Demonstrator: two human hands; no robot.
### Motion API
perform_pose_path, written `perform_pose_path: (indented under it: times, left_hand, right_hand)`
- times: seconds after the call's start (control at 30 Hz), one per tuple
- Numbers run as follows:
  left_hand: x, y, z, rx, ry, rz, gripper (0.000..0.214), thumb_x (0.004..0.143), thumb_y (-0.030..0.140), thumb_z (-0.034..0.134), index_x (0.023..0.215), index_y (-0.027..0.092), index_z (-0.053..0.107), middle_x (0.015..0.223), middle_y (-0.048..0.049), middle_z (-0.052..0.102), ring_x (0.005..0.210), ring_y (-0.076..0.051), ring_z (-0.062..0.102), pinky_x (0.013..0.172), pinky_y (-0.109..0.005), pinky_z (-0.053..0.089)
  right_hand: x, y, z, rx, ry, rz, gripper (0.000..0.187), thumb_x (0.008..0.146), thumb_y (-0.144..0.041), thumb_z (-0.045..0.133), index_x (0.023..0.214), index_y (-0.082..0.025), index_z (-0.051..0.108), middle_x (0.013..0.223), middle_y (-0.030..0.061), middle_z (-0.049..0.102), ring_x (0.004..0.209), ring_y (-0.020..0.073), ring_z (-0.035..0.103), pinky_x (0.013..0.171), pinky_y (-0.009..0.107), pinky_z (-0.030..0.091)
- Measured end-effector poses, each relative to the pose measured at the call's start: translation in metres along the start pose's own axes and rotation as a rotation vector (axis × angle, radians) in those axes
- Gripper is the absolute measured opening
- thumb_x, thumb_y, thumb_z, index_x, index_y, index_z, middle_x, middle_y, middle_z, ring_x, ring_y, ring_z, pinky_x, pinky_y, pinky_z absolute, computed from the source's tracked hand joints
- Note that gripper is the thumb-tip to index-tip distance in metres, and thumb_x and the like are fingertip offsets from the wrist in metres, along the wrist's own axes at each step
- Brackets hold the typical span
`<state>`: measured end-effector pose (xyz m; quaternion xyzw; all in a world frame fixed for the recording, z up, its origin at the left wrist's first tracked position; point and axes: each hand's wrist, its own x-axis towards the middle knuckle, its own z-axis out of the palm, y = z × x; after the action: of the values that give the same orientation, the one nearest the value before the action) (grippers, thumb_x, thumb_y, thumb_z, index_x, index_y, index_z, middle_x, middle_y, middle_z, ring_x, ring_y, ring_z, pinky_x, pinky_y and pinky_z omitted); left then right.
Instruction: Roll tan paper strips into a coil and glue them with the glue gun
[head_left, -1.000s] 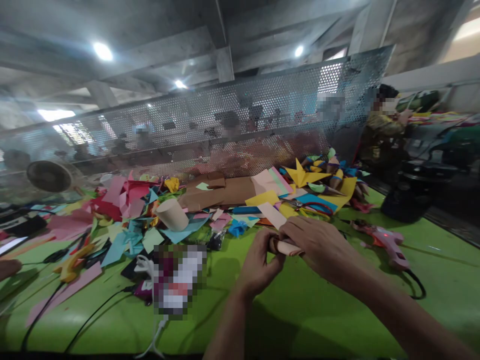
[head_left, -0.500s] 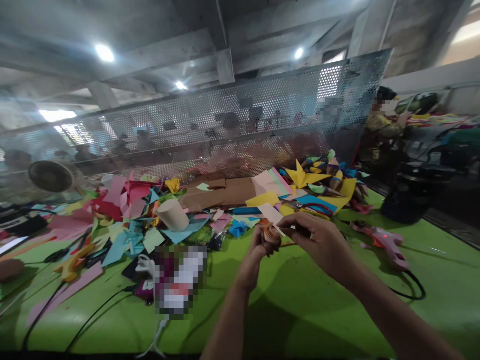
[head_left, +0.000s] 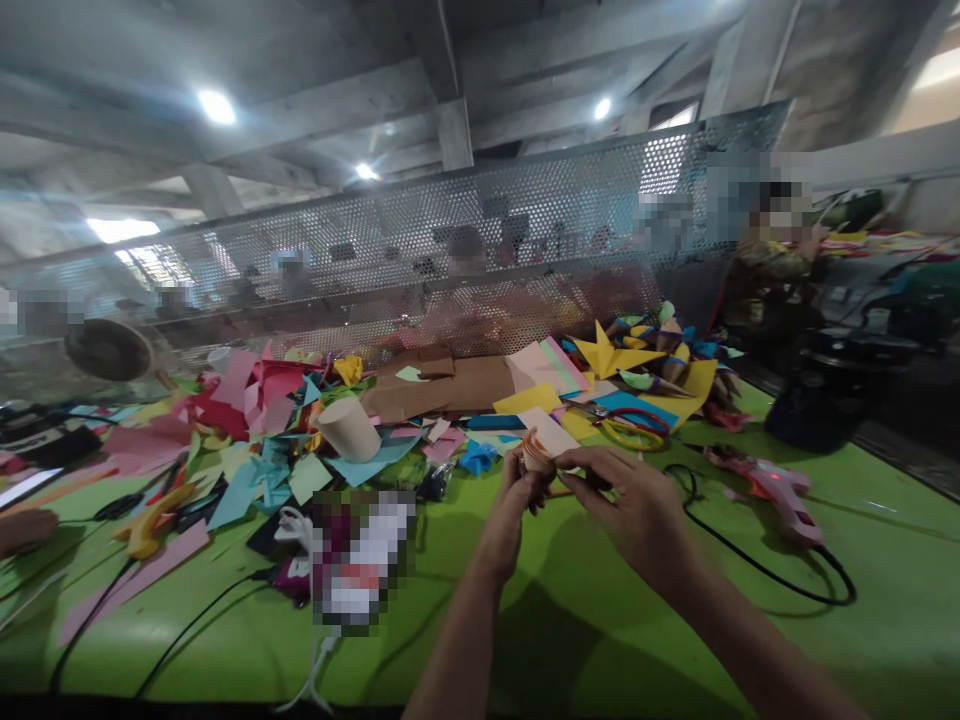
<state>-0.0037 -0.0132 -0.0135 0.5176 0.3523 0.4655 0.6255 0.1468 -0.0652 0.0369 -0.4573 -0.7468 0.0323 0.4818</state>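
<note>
A small orange-brown coil of layered paper [head_left: 535,452] stands in my left hand [head_left: 511,510], whose fingers are wrapped round its base. My right hand [head_left: 630,500] comes in from the right, thumb and forefinger pinched together at the lower edge of the coil. Whether those fingertips grip the paper itself is too small to make out. Behind the coil lies a pale pink sheet [head_left: 553,432]. Scissors with red and yellow handles [head_left: 637,425] rest just beyond my right hand. To the right, a pink glue gun [head_left: 776,485] lies with a red light lit.
Coloured paper scraps [head_left: 255,400] cover the left and back of the green table [head_left: 360,665]. A cream paper roll [head_left: 349,430], a yellow glue gun [head_left: 154,520] and cables lie left. Another person's hand [head_left: 26,530] is at the left edge. A perforated metal screen [head_left: 420,270] stands behind.
My right hand has moved slightly down, and its fingers now sit lower on the coil. The coil has turned a little in my left hand. The other person's hand reaches further in.
</note>
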Motion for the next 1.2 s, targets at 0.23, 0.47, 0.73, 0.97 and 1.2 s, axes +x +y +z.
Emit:
perform_pose_path:
  times: [0.23,0.47,0.73,0.97,1.2]
  left_hand:
    - [-0.017,0.014,0.006,0.096,0.006,0.083,0.048,0.083,0.051,0.058,0.121,0.023,0.045,0.081,0.0022,0.052,0.069,-0.012,0.046,0.062,-0.022,0.037]
    - [-0.018,0.013,0.008,0.086,0.057,0.163,0.04,0.083,0.05,0.061,0.107,0.022,0.046,0.099,-0.0025,0.056,0.09,-0.017,0.053,0.075,-0.026,0.042]
    - [-0.019,0.019,0.008,0.115,0.063,0.191,0.028,0.083,0.042,0.055,0.099,0.02,0.048,0.087,-0.0017,0.054,0.081,-0.016,0.05,0.072,-0.025,0.041]
    - [-0.02,0.031,0.007,0.178,-0.018,0.183,0.017,0.085,0.033,0.051,0.096,0.021,0.047,0.08,0.0015,0.048,0.074,-0.013,0.043,0.071,-0.025,0.039]
    - [-0.005,0.044,0.005,0.271,-0.025,0.179,0.021,0.081,0.032,0.045,0.097,0.02,0.05,0.077,0.0021,0.045,0.067,-0.013,0.037,0.063,-0.025,0.034]
  right_hand:
    - [-0.001,-0.007,0.007,-0.068,0.05,0.022,0.006,0.089,-0.017,0.059,0.088,-0.02,0.064,0.087,0.0044,0.069,0.069,0.0163,0.062,0.063,0.027,0.048]
    - [0.001,-0.009,0.01,0.046,-0.051,0.064,0.014,0.086,-0.012,0.057,0.09,-0.021,0.067,0.088,0.0045,0.069,0.077,0.0182,0.064,0.065,0.027,0.049]
    - [0.014,0.002,0.003,0.148,-0.125,0.116,0.006,0.083,-0.016,0.062,0.086,-0.02,0.066,0.086,0.0033,0.067,0.072,0.0162,0.061,0.064,0.026,0.049]
    - [0.034,0.014,-0.01,0.166,-0.29,-0.033,0.014,0.086,-0.015,0.06,0.091,-0.021,0.071,0.091,0.0046,0.068,0.087,0.018,0.063,0.076,0.028,0.049]
    - [0.053,0.021,-0.02,0.149,-0.378,-0.098,0.014,0.088,-0.014,0.057,0.082,-0.019,0.069,0.085,0.0037,0.066,0.081,0.0167,0.062,0.073,0.027,0.047]
